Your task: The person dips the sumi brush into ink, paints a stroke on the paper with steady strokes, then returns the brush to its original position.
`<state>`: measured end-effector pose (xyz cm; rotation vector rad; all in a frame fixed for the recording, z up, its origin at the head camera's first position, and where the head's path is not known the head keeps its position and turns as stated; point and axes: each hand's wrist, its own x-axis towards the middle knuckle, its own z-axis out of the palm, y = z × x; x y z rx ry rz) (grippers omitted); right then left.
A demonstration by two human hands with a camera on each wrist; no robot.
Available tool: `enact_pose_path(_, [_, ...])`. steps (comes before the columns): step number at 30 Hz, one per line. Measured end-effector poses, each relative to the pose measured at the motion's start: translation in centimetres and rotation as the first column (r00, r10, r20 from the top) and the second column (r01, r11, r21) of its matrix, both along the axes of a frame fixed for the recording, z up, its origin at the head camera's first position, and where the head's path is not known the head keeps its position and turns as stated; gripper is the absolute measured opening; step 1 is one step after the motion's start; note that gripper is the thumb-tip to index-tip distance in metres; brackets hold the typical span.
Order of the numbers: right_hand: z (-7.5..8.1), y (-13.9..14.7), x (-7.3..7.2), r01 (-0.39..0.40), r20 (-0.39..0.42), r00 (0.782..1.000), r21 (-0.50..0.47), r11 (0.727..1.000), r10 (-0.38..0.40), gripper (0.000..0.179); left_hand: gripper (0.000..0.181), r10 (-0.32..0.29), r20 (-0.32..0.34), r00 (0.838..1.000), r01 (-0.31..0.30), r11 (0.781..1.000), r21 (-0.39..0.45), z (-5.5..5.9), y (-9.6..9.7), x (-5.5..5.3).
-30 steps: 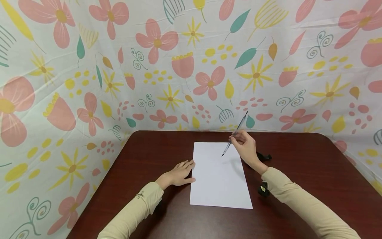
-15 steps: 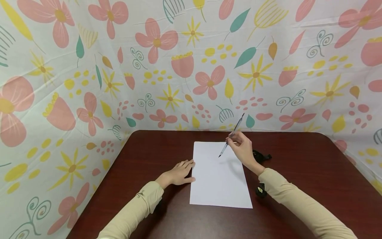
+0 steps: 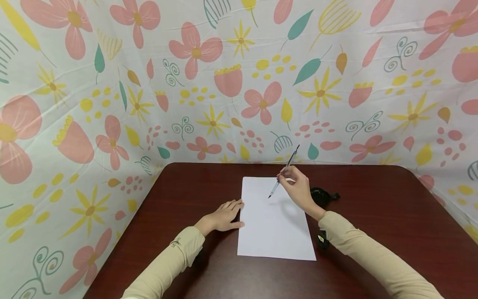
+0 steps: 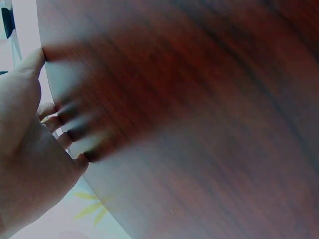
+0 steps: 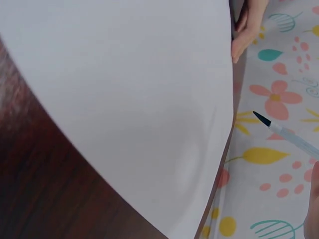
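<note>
A white sheet of paper (image 3: 274,236) lies upright on the dark wooden table in the head view, with no marks visible on it. My left hand (image 3: 223,216) rests flat beside it, its fingertips and thumb touching the paper's left edge. Between the thumb and fingers of my right hand (image 3: 297,187), a slim brush pen (image 3: 274,189) is pinched, tilted with its dark tip low over the upper middle of the sheet. In the right wrist view the brush pen (image 5: 294,139) shows a pointed black tip and a pale clear barrel. Whether the tip touches paper cannot be told.
Right of the sheet lies a black object (image 3: 320,197) with a strap-like end, partly behind my right wrist. A small black piece with a yellow mark (image 3: 322,240) shows below the right cuff. Flower-printed cloth (image 3: 224,104) hangs behind the table (image 3: 392,207) and along its left.
My right hand has moved left and slightly down with the brush pen, carrying its tip further over the sheet. The black object is less covered. My left hand and the paper have stayed put.
</note>
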<state>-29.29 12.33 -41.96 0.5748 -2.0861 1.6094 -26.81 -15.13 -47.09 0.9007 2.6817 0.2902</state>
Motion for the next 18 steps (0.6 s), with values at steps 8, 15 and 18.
enact_pose_path(8, [0.0, -0.7, 0.3, -0.019, -0.016, 1.0, -0.005, 1.0, 0.019, 0.013, 0.071, -0.01, -0.008, 1.0, 0.01, 1.0, 0.007, -0.2, -0.2, -0.2])
enact_pose_path(15, [-0.3, -1.1, 0.3, -0.031, -0.013, 0.999, 0.011, 0.999, 0.032, 0.01, 0.072, -0.008, -0.008, 1.0, 0.007, 1.0, -0.005, -0.5, -0.2, -0.3])
enact_pose_path(18, [-0.3, -1.2, 0.3, -0.033, -0.013, 0.999, 0.013, 0.999, 0.033, 0.01, 0.071, -0.002, -0.007, 1.0, 0.002, 1.0, -0.004, -0.5, -0.2, -0.3])
